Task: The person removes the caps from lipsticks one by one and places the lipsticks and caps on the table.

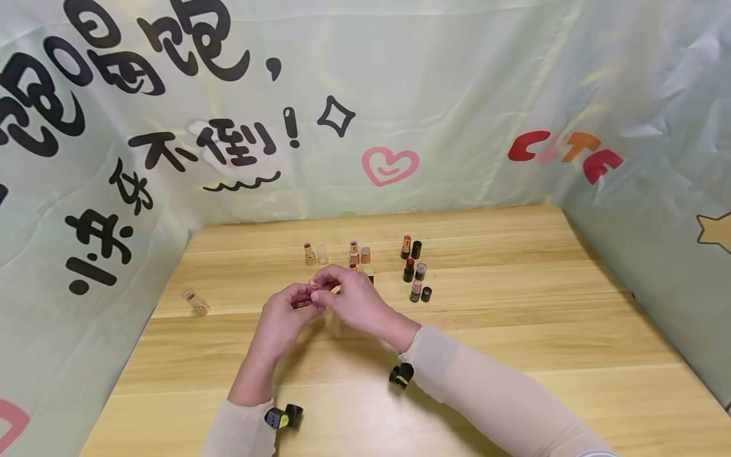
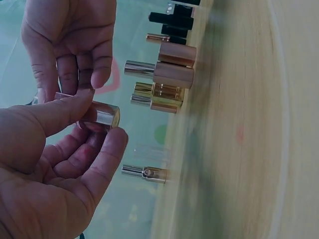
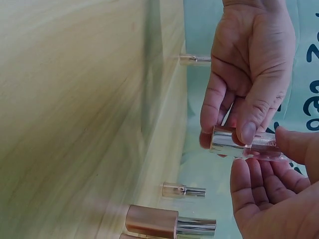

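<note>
Both hands meet over the middle of the table around one lipstick with a shiny gold base and a clear cap. My left hand pinches the base between thumb and fingers. From the other side, my right hand pinches the clear cap at its end. In the left wrist view the gold base shows beyond the left thumb, while fingers hide most of the cap. Just behind the hands stand an uncapped lipstick, partly hidden by the right hand, and a greenish cap.
Farther back stand an uncapped lipstick beside a clear cap, and another beside a rose-gold cap. Uncapped lipsticks with caps form a group to the right. A clear-capped lipstick stands far left.
</note>
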Motion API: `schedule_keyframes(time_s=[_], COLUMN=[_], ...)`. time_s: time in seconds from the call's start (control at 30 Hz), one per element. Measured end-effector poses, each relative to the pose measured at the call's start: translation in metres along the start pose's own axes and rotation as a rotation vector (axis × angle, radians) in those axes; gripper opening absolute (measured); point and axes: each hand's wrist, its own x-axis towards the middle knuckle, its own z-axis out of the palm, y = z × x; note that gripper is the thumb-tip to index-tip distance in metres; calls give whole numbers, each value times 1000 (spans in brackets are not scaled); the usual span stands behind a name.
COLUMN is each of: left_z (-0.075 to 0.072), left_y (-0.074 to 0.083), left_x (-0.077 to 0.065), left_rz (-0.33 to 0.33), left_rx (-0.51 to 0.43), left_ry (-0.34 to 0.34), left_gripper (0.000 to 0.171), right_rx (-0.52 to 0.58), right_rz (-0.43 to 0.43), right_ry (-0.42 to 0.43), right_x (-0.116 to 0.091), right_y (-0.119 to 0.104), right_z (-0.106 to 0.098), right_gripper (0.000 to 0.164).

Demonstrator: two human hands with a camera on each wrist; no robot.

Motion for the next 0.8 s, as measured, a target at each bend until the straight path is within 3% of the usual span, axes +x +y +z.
schedule_keyframes(time_s=[0.33, 0.8], left_z=[0, -1], left_y=[-1, -1], left_x=[2, 3], left_rz=[13, 29], left_rx=[-19, 74], left_ry=[-14, -24], left_gripper=[29, 29], right_rx=[-24, -58], right_rz=[-2, -13], right_ry=[-7, 24], right_x=[1, 3], right_y=[1, 1], right_z=[-1, 0], right_gripper=[28, 23])
